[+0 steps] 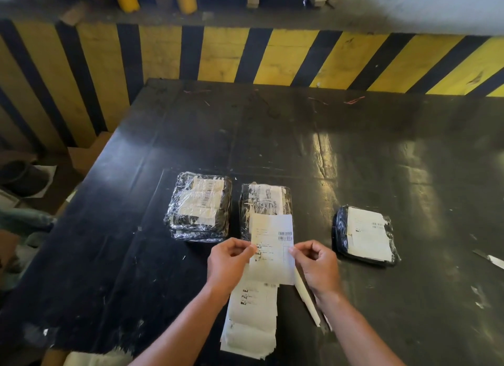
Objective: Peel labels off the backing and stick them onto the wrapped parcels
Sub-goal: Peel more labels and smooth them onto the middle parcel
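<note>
A person is holding a white label (pixel 272 245) up over the black table (pixel 381 152), just in front of the middle parcel (pixel 266 202). The left hand (pixel 227 262) is pinching the label's left edge between thumb and fingertips, and the right hand (pixel 317 264) is pinching its right edge the same way, so the sheet is hanging flat between them. The label is a rectangular slip printed with two small barcodes near its upper right and several lines of black text and small dark marks down its left side; the print is too small to read. Its top edge is overlapping the near end of the middle parcel.

Three parcels are lying on the table, each dark and wrapped in shiny clear film. The left parcel (pixel 199 207) is showing pale barcode slips under the film. The right parcel (pixel 365 236) is sitting well apart and is wearing a large white label across its top.

Below the hands, a stack of label sheets (pixel 251 316) is lying on the table near its front edge, with similar print at the top. A narrow white strip (pixel 306 300) is lying just beside it, under the right wrist.
</note>
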